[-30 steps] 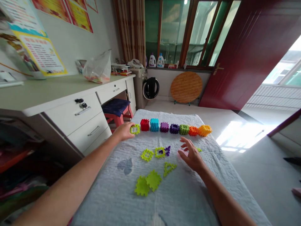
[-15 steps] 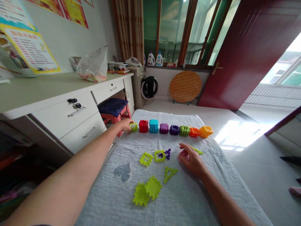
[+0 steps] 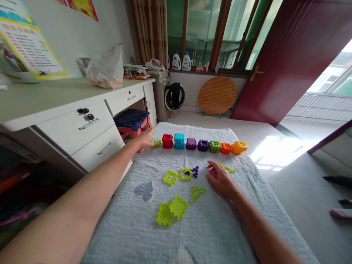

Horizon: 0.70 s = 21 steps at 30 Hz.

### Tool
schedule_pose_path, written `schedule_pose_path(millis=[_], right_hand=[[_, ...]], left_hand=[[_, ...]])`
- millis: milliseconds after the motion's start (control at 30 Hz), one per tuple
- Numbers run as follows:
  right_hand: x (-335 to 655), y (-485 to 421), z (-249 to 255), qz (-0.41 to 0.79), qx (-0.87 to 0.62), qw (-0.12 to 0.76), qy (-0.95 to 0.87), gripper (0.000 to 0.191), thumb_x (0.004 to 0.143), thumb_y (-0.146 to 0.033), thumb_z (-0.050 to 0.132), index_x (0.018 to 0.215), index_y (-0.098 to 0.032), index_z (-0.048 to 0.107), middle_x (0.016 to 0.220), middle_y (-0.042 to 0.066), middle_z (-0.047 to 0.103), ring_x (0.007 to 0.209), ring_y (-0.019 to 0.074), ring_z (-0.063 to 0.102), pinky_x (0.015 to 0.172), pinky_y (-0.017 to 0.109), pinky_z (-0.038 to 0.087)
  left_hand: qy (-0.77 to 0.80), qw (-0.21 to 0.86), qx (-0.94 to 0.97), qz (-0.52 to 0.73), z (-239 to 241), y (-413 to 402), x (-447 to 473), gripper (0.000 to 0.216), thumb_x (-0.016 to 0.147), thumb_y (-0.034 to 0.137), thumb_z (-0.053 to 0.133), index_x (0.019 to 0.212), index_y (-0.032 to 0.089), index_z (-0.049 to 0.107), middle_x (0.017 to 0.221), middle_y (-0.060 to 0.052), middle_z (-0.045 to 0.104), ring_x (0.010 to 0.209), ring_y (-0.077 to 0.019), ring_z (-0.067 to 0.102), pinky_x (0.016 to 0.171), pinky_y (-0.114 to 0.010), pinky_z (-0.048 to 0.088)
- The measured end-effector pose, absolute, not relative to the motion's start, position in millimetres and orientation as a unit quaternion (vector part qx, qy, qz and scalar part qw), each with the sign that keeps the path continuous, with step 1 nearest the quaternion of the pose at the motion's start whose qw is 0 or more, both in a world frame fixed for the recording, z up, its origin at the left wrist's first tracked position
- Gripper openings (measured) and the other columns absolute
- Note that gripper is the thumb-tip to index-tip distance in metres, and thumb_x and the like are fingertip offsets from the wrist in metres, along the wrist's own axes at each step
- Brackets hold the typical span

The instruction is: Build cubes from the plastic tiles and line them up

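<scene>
A row of toothed toy cubes runs across the far side of a pale blue cloth [image 3: 209,234]: lime cube [image 3: 156,142], red cube [image 3: 167,140], cyan cube [image 3: 179,140], two purple ones, green, orange and a yellow-orange cube [image 3: 239,147]. My left hand [image 3: 145,139] reaches to the row's left end, fingers stretched out against the lime cube. My right hand [image 3: 220,179] rests flat on the cloth, fingers apart, beside a lime flat piece [image 3: 227,168]. Loose lime tiles [image 3: 172,211], a lime triangle [image 3: 197,192], lime frames [image 3: 170,177] and a small purple piece [image 3: 195,171] lie nearer me.
A white desk with drawers [image 3: 82,124] stands at the left, a plastic bag [image 3: 106,69] on top and a red stool [image 3: 132,126] under it. Beyond the cloth are a round wooden tabletop [image 3: 217,95], detergent bottles [image 3: 181,61] on a sill and a dark red door [image 3: 288,62].
My left hand set the lime cube down at the row's left end and its fingers loosened. My right hand dropped from hovering to lying flat on the cloth.
</scene>
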State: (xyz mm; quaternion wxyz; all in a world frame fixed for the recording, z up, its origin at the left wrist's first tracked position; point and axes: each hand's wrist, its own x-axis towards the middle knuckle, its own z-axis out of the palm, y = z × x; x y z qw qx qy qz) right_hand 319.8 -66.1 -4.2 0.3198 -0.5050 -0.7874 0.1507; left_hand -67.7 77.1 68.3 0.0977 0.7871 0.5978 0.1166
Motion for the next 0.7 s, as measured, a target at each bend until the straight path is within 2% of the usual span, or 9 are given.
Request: schedule_pose_path(millis=[100,167,200,300,400,567,700], right_hand=[[320.3,-65.4,-6.0,0.147,-0.502,0.318,-0.791,0.043,0.078,-0.02,0.053,0.121,-0.016,0.052,0.101,0.009,0.062,0.089,0.0202,0.058,0.085,0.036,0.048],[320.3,-65.4,-6.7,0.14,-0.5,0.315,-0.795,0.042,0.078,-0.02,0.053,0.12,-0.016,0.053,0.101,0.009,0.061,0.091,0.0208,0.057,0.086,0.037,0.047],[320.2,-65.4,-6.8,0.136,-0.498,0.312,-0.797,0.041,0.078,-0.02,0.053,0.119,-0.016,0.054,0.101,0.009,0.061,0.091,0.021,0.057,0.086,0.037,0.047],[319.9,-65.9,-6.2,0.122,-0.497,0.302,-0.804,0.037,0.078,-0.02,0.053,0.115,-0.017,0.056,0.099,0.009,0.06,0.092,0.0214,0.057,0.087,0.037,0.046],[320.0,-65.8,-6.2,0.117,-0.501,0.295,-0.805,0.037,0.078,-0.02,0.053,0.115,-0.017,0.057,0.098,0.009,0.06,0.092,0.0216,0.057,0.087,0.037,0.046],[321.0,-64.5,-8.9,0.118,-0.497,0.299,-0.806,0.036,0.078,-0.021,0.054,0.113,-0.016,0.058,0.099,0.009,0.06,0.092,0.0211,0.057,0.088,0.036,0.045],[321.2,-64.7,-8.4,0.118,-0.499,0.298,-0.805,0.035,0.078,-0.02,0.053,0.113,-0.016,0.058,0.099,0.009,0.06,0.091,0.0211,0.057,0.087,0.036,0.045]], left_hand=[[0.551,0.044,0.808,0.202,76.6,38.6,-54.5,0.048,0.071,0.018,0.057,0.118,0.016,0.054,0.119,-0.01,0.059,0.11,-0.0227,0.055,0.099,-0.034,0.04],[0.49,0.077,0.846,0.195,77.4,4.9,-40.0,0.026,0.078,0.02,0.052,0.102,0.019,0.061,0.107,-0.006,0.062,0.102,-0.0196,0.058,0.096,-0.033,0.042],[0.455,0.106,0.869,0.165,75.8,-12.0,-32.0,0.022,0.079,0.022,0.053,0.099,0.02,0.062,0.106,-0.005,0.062,0.101,-0.0191,0.058,0.097,-0.033,0.042],[0.385,0.15,0.907,0.079,64.2,-52.1,-10.2,0.035,0.073,0.027,0.064,0.108,0.022,0.06,0.117,-0.004,0.06,0.111,-0.0204,0.054,0.101,-0.033,0.038],[0.38,0.149,0.911,0.051,49.1,-67.9,1.8,0.038,0.074,0.026,0.064,0.111,0.019,0.06,0.12,-0.007,0.06,0.112,-0.0212,0.053,0.102,-0.032,0.037],[0.396,0.148,0.903,0.08,42.4,-65.0,4.4,0.027,0.087,0.028,0.05,0.11,0.018,0.062,0.116,-0.008,0.064,0.109,-0.0212,0.056,0.098,-0.031,0.039],[0.463,0.2,0.856,0.117,54.2,-65.7,7.3,0.031,0.093,0.031,0.037,0.107,0.02,0.062,0.096,-0.004,0.069,0.089,-0.0179,0.063,0.08,-0.025,0.044]])
